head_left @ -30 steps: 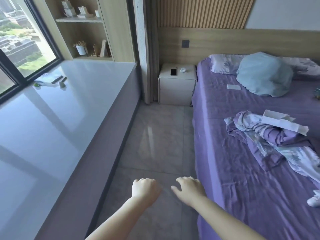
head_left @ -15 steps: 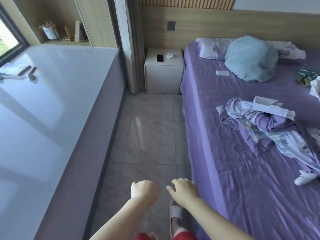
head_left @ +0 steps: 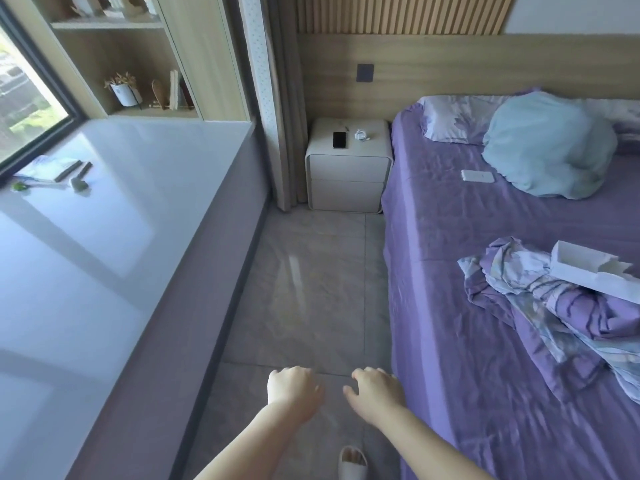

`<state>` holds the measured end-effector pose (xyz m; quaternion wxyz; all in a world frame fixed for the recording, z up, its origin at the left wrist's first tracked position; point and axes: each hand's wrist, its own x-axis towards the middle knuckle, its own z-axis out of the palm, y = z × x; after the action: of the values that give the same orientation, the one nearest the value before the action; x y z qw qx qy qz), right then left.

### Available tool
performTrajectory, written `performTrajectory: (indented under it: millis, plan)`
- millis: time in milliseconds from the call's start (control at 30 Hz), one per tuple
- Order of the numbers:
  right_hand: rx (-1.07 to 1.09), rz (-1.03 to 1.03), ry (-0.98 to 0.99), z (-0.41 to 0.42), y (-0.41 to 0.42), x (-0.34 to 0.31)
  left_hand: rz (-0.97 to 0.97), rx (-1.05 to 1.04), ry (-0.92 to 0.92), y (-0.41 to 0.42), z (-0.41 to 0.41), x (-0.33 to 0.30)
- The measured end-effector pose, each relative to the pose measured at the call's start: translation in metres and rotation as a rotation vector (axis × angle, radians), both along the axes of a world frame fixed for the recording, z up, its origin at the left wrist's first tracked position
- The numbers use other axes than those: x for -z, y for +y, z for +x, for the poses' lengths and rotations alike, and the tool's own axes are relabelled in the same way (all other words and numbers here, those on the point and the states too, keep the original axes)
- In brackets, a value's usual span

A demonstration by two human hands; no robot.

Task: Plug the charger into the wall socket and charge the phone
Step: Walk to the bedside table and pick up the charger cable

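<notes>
A black phone (head_left: 339,139) lies flat on the white bedside cabinet (head_left: 348,168) at the far end of the aisle. Beside it on the right sits a small white charger with coiled cable (head_left: 361,135). A dark wall socket (head_left: 365,73) is set in the wooden headboard panel above the cabinet. My left hand (head_left: 294,389) and my right hand (head_left: 377,388) hang low in front of me over the tiled floor, far from the cabinet. Both hold nothing; the left is loosely curled, the right has its fingers spread.
A glossy window ledge (head_left: 104,237) with small items runs along the left. The purple bed (head_left: 485,341) with crumpled bedding, pillows and a white box fills the right. A tiled aisle (head_left: 311,289) lies between them. A slipper (head_left: 352,464) shows at the bottom.
The view has moved forward along the aisle and the cabinet looks nearer. My hands keep the same pose, held low and holding nothing.
</notes>
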<state>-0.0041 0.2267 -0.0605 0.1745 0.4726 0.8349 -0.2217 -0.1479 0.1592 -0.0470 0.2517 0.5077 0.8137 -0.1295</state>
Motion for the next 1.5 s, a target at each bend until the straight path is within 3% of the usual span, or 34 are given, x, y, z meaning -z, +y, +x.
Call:
performTrajectory:
  millis: [400, 767, 933, 1233, 1500]
  plan:
    - [-0.014, 0.040, -0.009, -0.053, 0.123, -0.006, -0.046, -0.024, -0.008, 0.115, -0.058, -0.006]
    - [0.169, 0.129, 0.058, -0.168, 0.245, -0.023, 0.037, 0.173, 0.015, 0.260, -0.180, -0.006]
    - [0.252, 0.073, 0.087, -0.206, 0.280, -0.026, 0.006, 0.251, 0.044, 0.304, -0.218, -0.002]
    - [0.224, 0.039, 0.067, -0.238, 0.378, -0.017, -0.030, 0.282, 0.036, 0.410, -0.245, 0.003]
    - [0.181, -0.022, 0.034, -0.241, 0.516, -0.014, -0.060, 0.204, 0.040, 0.539, -0.250, -0.008]
